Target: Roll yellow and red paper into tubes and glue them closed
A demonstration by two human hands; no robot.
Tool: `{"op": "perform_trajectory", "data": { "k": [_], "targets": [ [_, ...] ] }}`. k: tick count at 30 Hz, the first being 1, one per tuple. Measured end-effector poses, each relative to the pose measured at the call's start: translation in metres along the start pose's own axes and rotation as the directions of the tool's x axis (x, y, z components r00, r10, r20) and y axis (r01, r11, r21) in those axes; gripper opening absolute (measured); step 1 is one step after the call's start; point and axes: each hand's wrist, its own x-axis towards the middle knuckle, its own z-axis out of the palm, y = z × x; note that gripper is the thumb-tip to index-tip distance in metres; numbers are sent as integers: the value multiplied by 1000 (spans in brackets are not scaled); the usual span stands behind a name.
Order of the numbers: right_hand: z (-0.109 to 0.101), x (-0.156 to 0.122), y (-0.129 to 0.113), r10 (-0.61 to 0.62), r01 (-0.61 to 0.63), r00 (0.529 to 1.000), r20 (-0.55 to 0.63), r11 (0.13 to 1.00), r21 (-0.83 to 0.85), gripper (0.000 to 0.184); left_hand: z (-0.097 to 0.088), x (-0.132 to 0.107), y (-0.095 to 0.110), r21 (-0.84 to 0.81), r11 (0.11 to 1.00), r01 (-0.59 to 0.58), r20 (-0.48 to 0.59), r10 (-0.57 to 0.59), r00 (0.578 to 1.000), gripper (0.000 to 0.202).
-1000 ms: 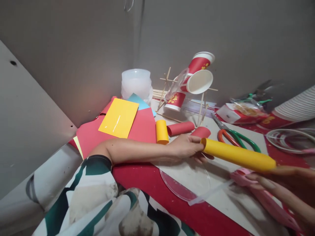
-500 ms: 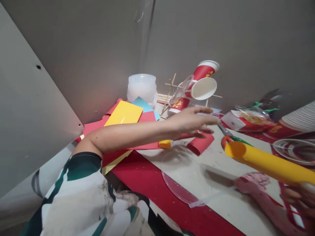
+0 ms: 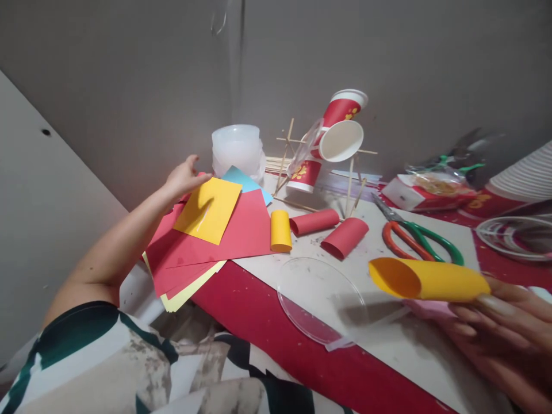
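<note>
My right hand [image 3: 509,313] grips the end of a rolled yellow paper tube [image 3: 448,280], its open end facing left. My left hand [image 3: 186,177] is open at the far left corner of a yellow paper sheet [image 3: 211,210]; whether it touches the sheet I cannot tell. A white streak marks that sheet, which lies on red paper sheets [image 3: 250,224]. A blue sheet [image 3: 245,180] pokes out behind. On the board lie a short yellow paper roll [image 3: 281,231] and two red paper rolls [image 3: 317,221], [image 3: 345,237].
Scissors [image 3: 409,236] lie beyond the held tube. A clear round lid [image 3: 319,299] rests near the front edge. At the back stand a red paper cup structure with sticks [image 3: 313,167] and plastic tubs [image 3: 237,146]. Stacked cups [image 3: 517,187] and a tape roll [image 3: 515,236] are at right.
My left hand has swung left from above the red rolls to the paper pile. My right hand has brought the yellow tube left into fuller view. The camera view has shifted slightly.
</note>
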Motion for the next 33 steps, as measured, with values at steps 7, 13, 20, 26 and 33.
{"op": "perform_trajectory", "data": {
  "k": [7,13,20,26,33],
  "targets": [
    [18,-9,-23,222,-184,967,-123,948,261,19,24,-2,-52,-119,986,120,76,-111,991,84],
    [28,-15,-43,293,-222,951,-102,871,439,39,18,-7,-41,-331,927,176,138,-137,981,44],
    [26,-15,-46,123,-79,991,-45,838,540,38,-2,-21,-39,-337,916,215,179,-162,970,22],
    [23,-16,-45,-25,31,1000,-18,870,492,30,15,-31,-12,-113,967,-228,-180,206,962,25],
    [26,-18,-41,-47,3,997,62,826,564,33,73,-124,115,-524,851,-48,600,408,688,40]
  ]
}}
